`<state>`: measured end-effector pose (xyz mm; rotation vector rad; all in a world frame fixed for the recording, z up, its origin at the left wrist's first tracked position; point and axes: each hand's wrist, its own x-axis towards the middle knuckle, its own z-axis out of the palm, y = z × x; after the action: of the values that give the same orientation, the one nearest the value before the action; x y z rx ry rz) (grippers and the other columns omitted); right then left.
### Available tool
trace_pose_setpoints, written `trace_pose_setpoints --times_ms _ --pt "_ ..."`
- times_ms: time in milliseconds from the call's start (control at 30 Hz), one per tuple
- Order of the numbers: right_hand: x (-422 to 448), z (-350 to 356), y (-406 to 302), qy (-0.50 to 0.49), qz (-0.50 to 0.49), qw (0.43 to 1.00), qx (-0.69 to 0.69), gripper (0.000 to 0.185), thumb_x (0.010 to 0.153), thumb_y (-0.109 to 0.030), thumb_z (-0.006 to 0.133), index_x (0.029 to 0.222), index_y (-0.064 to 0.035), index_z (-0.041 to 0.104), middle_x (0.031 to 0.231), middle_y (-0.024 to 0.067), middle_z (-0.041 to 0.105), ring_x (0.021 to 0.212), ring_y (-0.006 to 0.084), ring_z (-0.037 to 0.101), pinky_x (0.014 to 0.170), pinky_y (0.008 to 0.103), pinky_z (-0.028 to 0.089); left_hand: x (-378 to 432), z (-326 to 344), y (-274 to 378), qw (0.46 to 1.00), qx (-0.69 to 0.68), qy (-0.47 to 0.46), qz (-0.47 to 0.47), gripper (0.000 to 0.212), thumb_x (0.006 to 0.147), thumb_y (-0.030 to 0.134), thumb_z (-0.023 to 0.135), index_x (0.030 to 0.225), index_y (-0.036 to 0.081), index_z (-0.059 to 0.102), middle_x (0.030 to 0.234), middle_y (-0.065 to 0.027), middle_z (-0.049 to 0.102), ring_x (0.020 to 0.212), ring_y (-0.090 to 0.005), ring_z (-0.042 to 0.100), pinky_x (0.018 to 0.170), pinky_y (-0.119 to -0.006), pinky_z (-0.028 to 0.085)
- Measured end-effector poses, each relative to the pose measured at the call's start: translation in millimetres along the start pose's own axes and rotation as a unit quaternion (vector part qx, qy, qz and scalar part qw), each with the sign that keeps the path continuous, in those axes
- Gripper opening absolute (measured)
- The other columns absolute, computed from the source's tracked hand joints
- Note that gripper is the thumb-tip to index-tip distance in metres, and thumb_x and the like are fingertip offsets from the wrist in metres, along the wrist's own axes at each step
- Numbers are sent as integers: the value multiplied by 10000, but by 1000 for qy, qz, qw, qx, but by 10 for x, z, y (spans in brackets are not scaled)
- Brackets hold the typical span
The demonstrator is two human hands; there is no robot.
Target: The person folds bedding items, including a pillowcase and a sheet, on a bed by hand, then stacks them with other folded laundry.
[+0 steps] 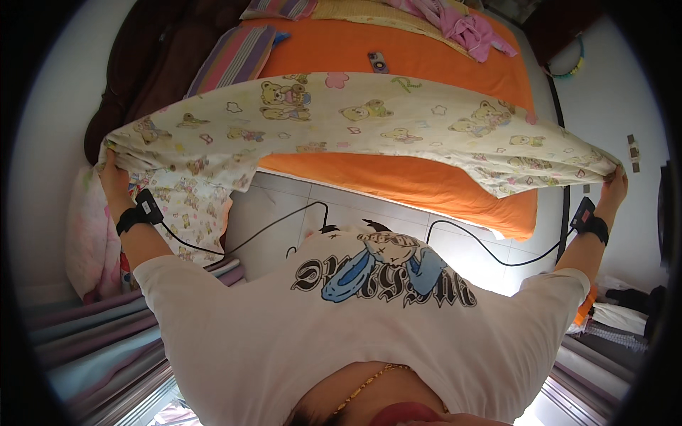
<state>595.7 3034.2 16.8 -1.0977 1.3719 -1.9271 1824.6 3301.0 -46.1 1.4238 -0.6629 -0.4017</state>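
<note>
A pale yellow cloth printed with teddy bears (367, 114) is stretched wide between my two raised hands, above the near part of a bed with an orange sheet (330, 48). My left hand (113, 173) grips one end of the cloth at the far left. At the far right, my right hand (616, 183) is closed on the other end, with the cloth bunched at the fingers. Between the hands the lower edge sags in folds. Each wrist wears a black strap with a small cabled box.
On the bed lie a striped pillow (232, 58), a phone (378, 62) and pink clothing (469, 32). A dark wooden headboard (144, 58) stands at the left, above more bear-print fabric (186, 213). Striped curtains (101, 351) hang at lower left. Folded clothes (618, 319) are at lower right.
</note>
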Motion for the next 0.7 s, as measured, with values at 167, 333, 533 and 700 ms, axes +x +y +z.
trace_pose_setpoints --times_ms 167,333,533,700 --pt "-225 313 -33 77 52 995 -23 330 873 -66 448 1188 26 410 1059 168 509 996 251 506 841 353 436 -395 58 -111 933 -192 -19 -304 347 854 138 537 1176 27 469 1194 -93 487 1087 -244 462 944 -382 372" --pt "-654 650 -354 -63 83 994 26 422 885 -57 345 1301 1 300 1113 188 470 1053 260 469 945 372 360 -780 -116 -345 984 51 48 -166 344 830 177 578 1119 7 503 1084 -97 548 967 -228 519 827 -359 428" --pt "-880 407 -405 -83 -92 945 -303 407 804 -72 439 1205 -12 476 1039 121 545 928 221 542 816 287 418 -1255 -136 257 978 136 142 68 354 791 234 629 1024 -20 551 869 -74 605 732 -158 564 634 -254 446" --pt "-804 -151 -259 55 -251 799 -544 306 822 -235 537 1066 -58 589 975 159 555 879 257 552 775 330 437 -1294 -297 495 844 395 329 154 323 841 257 568 965 -37 518 855 -95 589 723 -147 553 615 -244 454"
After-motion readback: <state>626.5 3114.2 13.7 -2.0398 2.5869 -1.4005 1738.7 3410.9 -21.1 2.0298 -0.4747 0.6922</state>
